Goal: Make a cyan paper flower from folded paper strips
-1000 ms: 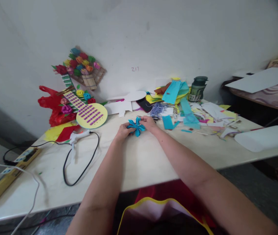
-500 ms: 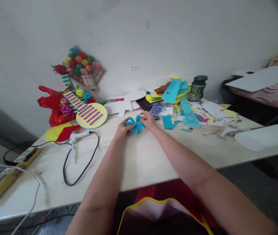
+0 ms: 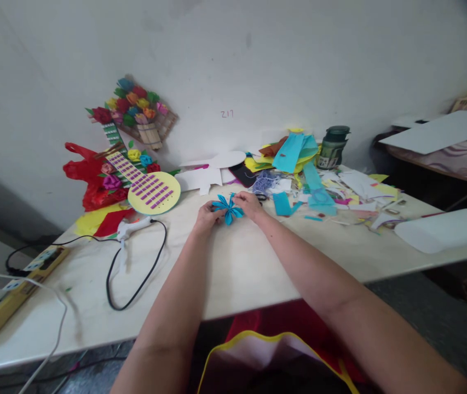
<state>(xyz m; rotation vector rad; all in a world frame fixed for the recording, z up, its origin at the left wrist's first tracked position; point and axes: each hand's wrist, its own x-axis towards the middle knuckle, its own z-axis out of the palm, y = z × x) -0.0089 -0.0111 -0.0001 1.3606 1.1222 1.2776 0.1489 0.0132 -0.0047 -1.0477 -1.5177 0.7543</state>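
Note:
A small blue folded-paper flower [image 3: 227, 207] is held just above the pale table [image 3: 233, 268], between both hands. My left hand [image 3: 206, 215] pinches its left petals. My right hand [image 3: 248, 204] grips its right side with fingers curled. The flower's underside is hidden by my fingers.
A white glue gun [image 3: 133, 227] with a black cord lies to the left, near a power strip [image 3: 17, 287]. A yellow paper guitar [image 3: 151, 191], paper flower crafts [image 3: 137, 109] and a red bag [image 3: 87, 178] stand at the back left. Paper scraps [image 3: 323, 191] and a green jar [image 3: 332, 148] crowd the back right.
The flower has turned slightly between my fingers and sits a little higher and further from me. Both hands kept their hold on it.

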